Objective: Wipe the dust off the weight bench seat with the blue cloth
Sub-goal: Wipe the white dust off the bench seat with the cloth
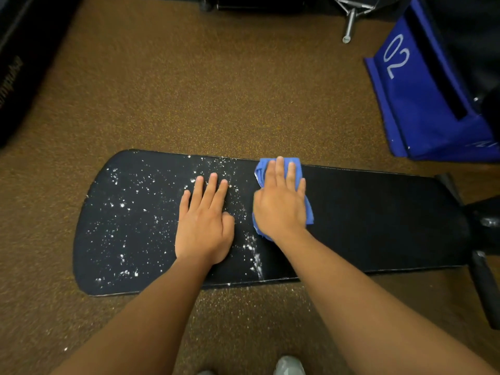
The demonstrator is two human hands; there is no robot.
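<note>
The floor (189, 90) of brown speckled matting fills most of the frame, and across the middle lies the black seat (378, 217), long side running left to right. Its right half looks clean; its left half is speckled with white dust (121, 207), with a thicker line of it heaped just left of the cloth near the lower edge. A blue box (422, 104) marked 02 stands at the upper right, well apart from the seat.

The right hand (281, 204) lies flat, fingers spread, pressing the blue cloth (308, 209) down onto the seat at centre frame, the cloth bunched beneath the palm and showing at its edges. The left hand (205, 226) rests flat and open on the dusty part, just beside the right, holding nothing and seemingly steadying the seat.

The wiping step seems about half done. The next move likely calls for pushing the cloth leftward through the dust, with the left hand lifted clear of its path, and carrying the powder off the rounded left end.
</note>
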